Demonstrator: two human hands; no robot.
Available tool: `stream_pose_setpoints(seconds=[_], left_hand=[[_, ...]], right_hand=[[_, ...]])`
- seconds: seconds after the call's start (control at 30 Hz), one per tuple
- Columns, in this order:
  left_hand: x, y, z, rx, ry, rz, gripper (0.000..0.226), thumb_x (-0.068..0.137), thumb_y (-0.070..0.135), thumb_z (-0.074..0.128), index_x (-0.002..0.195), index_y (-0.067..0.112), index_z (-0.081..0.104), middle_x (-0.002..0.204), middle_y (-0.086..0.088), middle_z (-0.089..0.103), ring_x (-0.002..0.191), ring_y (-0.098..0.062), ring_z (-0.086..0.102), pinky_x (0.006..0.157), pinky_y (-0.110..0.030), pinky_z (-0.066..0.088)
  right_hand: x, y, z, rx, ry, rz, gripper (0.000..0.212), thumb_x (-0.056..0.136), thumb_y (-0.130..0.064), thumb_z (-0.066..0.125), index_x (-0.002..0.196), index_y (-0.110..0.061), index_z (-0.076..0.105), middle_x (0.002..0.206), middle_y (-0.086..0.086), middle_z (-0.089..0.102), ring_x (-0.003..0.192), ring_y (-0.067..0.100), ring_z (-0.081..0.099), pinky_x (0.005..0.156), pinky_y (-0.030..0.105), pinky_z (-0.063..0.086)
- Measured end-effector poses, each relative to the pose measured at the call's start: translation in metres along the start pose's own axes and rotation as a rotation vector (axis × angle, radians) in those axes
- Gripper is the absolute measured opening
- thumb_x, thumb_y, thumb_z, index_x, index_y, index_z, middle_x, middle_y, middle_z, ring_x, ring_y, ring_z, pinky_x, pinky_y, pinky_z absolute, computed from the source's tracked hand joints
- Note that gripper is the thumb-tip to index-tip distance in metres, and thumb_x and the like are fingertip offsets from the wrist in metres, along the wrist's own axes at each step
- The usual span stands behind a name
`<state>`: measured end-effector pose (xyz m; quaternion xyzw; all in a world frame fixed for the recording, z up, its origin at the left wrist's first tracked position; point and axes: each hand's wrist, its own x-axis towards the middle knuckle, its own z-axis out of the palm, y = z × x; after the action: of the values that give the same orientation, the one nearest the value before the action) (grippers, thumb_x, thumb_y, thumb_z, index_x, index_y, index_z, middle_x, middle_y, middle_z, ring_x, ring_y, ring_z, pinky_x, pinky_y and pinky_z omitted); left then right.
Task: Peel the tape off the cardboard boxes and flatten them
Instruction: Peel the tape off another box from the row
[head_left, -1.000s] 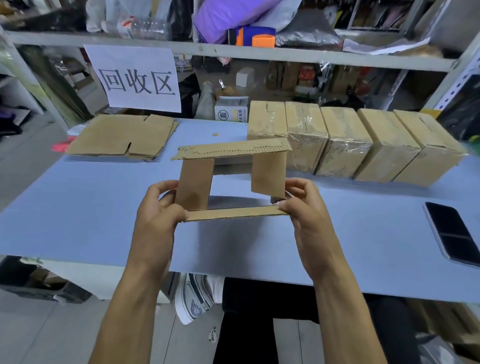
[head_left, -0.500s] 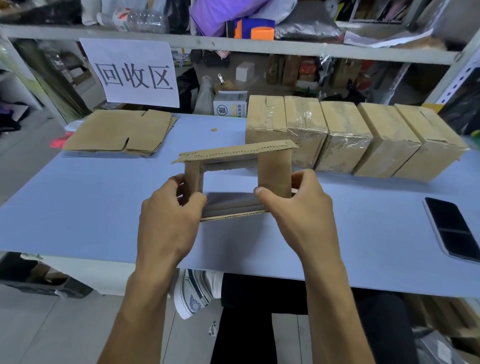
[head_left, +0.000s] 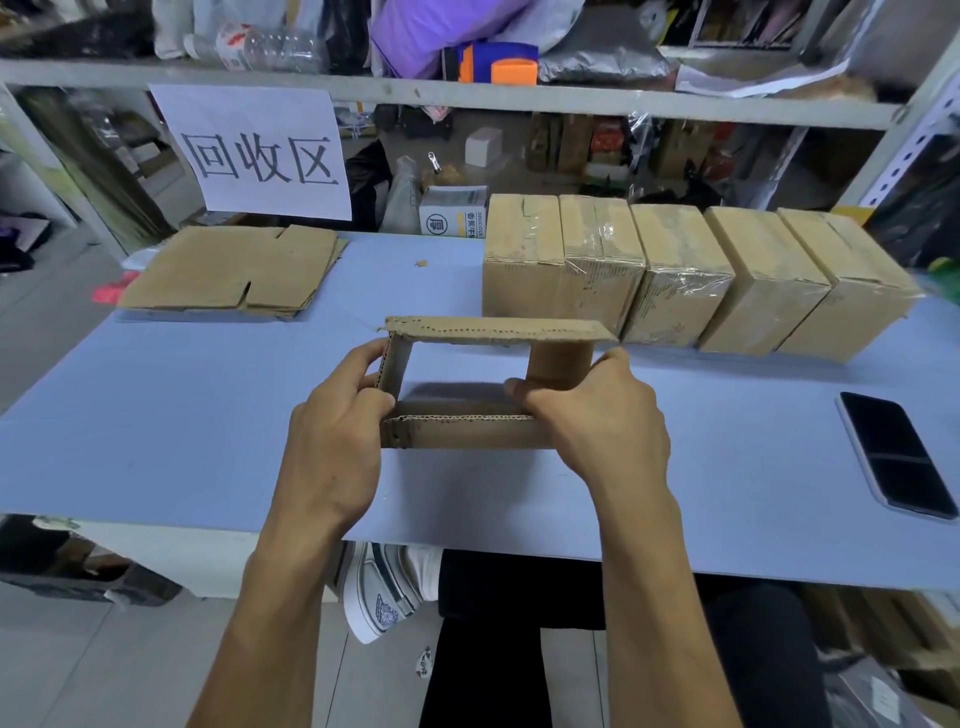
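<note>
**Operator:** Where is the workpiece, and how are the hands engaging it?

**Instructor:** The opened box (head_left: 467, 384) is being held just above the blue surface (head_left: 156, 415), near its front edge. It is sitting as an open rectangular sleeve, both ends clear, so the surface is showing through it. The left hand (head_left: 337, 436) is gripping the left wall, thumb inside and fingers curled around the outside. The right hand (head_left: 597, 431) is gripping the right wall at the near corner, thumb hooked over the bottom panel's edge.

**Operator:** How should the flattening be carried out?

**Instructor:** In my judgement, the sleeve is about to be collapsed. Shear it sideways so that opposite corners are folding along the factory creases; do not crush the panels straight down. Keep the thumbs clear of the closing corners. The flaps appear free of tape, though the far side is hidden.

**Operator:** And afterwards?

**Instructor:** The flattened stack (head_left: 234, 270) is lying at the far left of the surface, below the paper sign (head_left: 260, 156). The five taped boxes (head_left: 675, 280) are standing in a row at the far right, touching one another. The phone (head_left: 898, 452) is lying well to the right; keep the swing away from it.
</note>
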<state>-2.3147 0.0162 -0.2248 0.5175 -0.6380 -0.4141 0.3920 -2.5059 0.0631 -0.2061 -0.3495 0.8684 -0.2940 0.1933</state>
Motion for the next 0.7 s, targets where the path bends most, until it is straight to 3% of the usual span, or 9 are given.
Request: stream_pose_setpoints(seconds=[0.1,0.23,0.33,0.43,0.5,0.53,0.6,0.7], left_hand=[[0.001,-0.004,0.0,-0.028,-0.075,-0.053,0.052,0.079,0.035,0.038,0.126,0.046,0.058,0.108,0.008,0.068,0.102,-0.02,0.061,0.093,-0.053,0.052],[0.002,-0.006,0.001,-0.091,-0.076,-0.06,0.05,0.08,0.035,0.04,0.125,0.042,0.06,0.101,0.005,0.068,0.098,-0.024,0.063,0.087,-0.05,0.057],[0.005,-0.01,-0.002,-0.049,-0.053,-0.049,0.051,0.082,0.058,0.04,0.127,0.042,0.059,0.115,0.009,0.068,0.112,-0.017,0.063,0.097,-0.051,0.052],[0.006,-0.015,-0.004,-0.02,0.02,-0.027,0.048,0.089,0.067,0.039,0.121,0.044,0.066,0.115,0.019,0.069,0.115,-0.012,0.06,0.101,-0.046,0.049],[0.006,-0.015,-0.002,-0.008,0.078,-0.011,0.026,0.099,0.055,0.047,0.106,0.049,0.071,0.107,0.029,0.069,0.112,-0.003,0.06,0.095,-0.031,0.047],[0.006,-0.016,-0.002,-0.008,0.093,-0.001,0.02,0.101,0.047,0.051,0.1,0.05,0.072,0.103,0.032,0.069,0.109,0.004,0.06,0.092,-0.024,0.046],[0.006,-0.021,-0.004,-0.016,0.103,0.008,0.015,0.097,0.037,0.061,0.101,0.043,0.075,0.102,0.03,0.071,0.105,0.013,0.06,0.091,-0.016,0.045],[0.013,-0.04,-0.011,0.086,0.107,0.05,0.018,0.089,0.028,0.074,0.107,0.029,0.078,0.112,0.016,0.071,0.109,0.003,0.062,0.1,-0.023,0.045]], right_hand=[[0.001,0.002,0.004,-0.03,0.037,-0.001,0.056,0.08,-0.041,0.072,0.119,-0.013,0.045,0.105,0.006,0.06,0.092,0.033,0.055,0.074,0.035,0.043],[-0.001,0.005,0.003,0.033,0.002,-0.062,0.045,0.077,-0.042,0.069,0.105,-0.014,0.048,0.099,0.004,0.063,0.091,0.03,0.059,0.07,0.036,0.045],[-0.002,0.009,-0.003,0.272,-0.113,-0.086,0.036,0.08,-0.038,0.065,0.111,-0.025,0.054,0.095,-0.007,0.067,0.088,0.017,0.062,0.064,0.033,0.046],[-0.003,0.018,-0.005,0.475,-0.168,-0.148,0.058,0.086,-0.023,0.057,0.139,-0.041,0.041,0.088,-0.005,0.069,0.071,0.012,0.058,0.061,0.027,0.044],[-0.002,0.024,-0.002,0.563,-0.192,-0.196,0.078,0.086,-0.015,0.055,0.148,-0.052,0.025,0.081,-0.006,0.063,0.069,0.01,0.055,0.065,0.023,0.049],[-0.001,0.027,0.001,0.611,-0.214,-0.224,0.079,0.084,-0.016,0.055,0.147,-0.055,0.026,0.086,-0.006,0.062,0.073,0.009,0.058,0.069,0.022,0.053],[0.005,0.033,0.007,0.771,-0.265,-0.215,0.065,0.078,-0.02,0.051,0.137,-0.046,0.045,0.104,-0.002,0.062,0.087,0.014,0.064,0.072,0.026,0.059],[0.017,0.047,0.022,0.94,-0.318,-0.043,0.026,0.09,-0.022,0.057,0.116,-0.022,0.062,0.108,0.003,0.063,0.093,0.023,0.066,0.075,0.031,0.06]])
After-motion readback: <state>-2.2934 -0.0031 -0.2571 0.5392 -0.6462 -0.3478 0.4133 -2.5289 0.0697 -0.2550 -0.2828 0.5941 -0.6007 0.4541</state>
